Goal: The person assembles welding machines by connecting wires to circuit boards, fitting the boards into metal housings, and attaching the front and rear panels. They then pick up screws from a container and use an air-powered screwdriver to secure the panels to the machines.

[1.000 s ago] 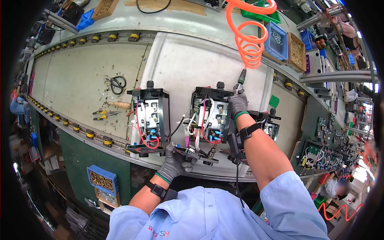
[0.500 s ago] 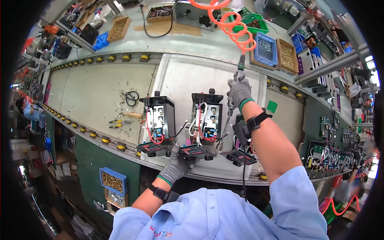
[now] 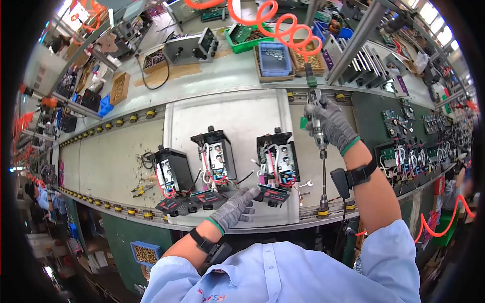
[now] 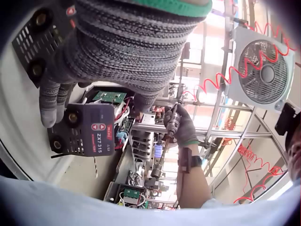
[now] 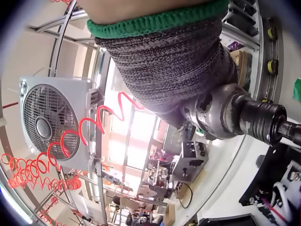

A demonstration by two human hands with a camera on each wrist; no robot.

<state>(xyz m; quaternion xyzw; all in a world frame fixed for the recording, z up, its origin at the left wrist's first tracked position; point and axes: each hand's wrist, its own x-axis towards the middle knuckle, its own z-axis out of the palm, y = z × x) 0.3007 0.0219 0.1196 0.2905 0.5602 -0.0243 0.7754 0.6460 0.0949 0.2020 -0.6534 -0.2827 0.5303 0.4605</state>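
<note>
Clutching the air screwdriver (image 3: 320, 141) upright in the right hand (image 3: 333, 123), grip curled full round the barrel, just off the right edge of the white pallet (image 3: 227, 113), bit pointing down. Fed by an orange coiled hose (image 3: 275, 25) beyond the pallet's far side. Spreading the left hand (image 3: 233, 209) at the pallet's near edge, grip wide and holding nothing, fingertips just beside a red-labelled front panel (image 3: 274, 193). Touching it or not, cannot tell. On the pallet, three black units (image 3: 217, 151) in a row.
</note>
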